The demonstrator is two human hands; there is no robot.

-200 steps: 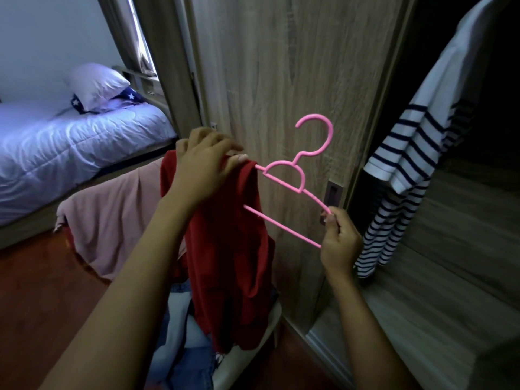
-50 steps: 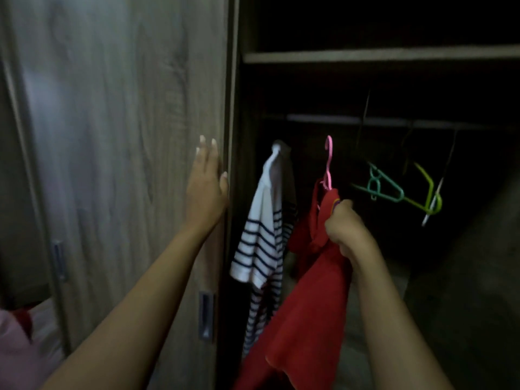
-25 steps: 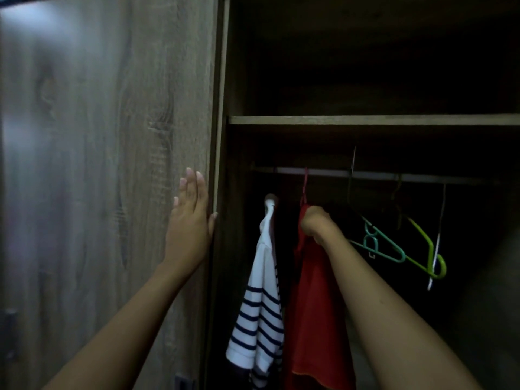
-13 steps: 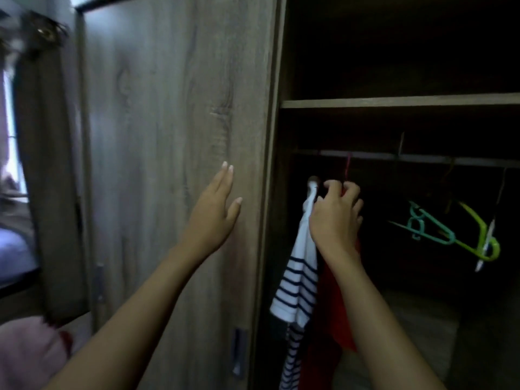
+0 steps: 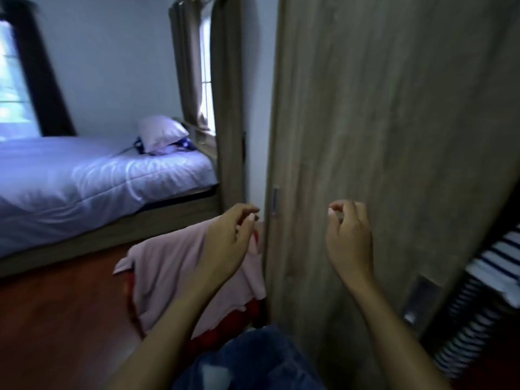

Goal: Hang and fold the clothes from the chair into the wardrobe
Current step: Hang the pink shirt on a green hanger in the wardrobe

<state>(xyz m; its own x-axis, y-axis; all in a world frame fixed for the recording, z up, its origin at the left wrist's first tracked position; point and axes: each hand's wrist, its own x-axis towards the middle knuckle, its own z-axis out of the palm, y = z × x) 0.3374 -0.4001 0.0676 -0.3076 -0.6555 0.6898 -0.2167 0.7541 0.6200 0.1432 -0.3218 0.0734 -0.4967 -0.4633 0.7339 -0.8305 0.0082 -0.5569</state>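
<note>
Head view: both hands are empty, fingers curled loosely, left hand (image 5: 225, 243) over a soft pink cloth (image 5: 171, 274) draped on the chair, right hand (image 5: 349, 237) before the wardrobe door (image 5: 394, 136); blue jeans (image 5: 253, 358) lie below

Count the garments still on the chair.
3 visible: a pink garment draped on top, a red one beneath it, a blue one at the front. More may be hidden underneath.
</note>
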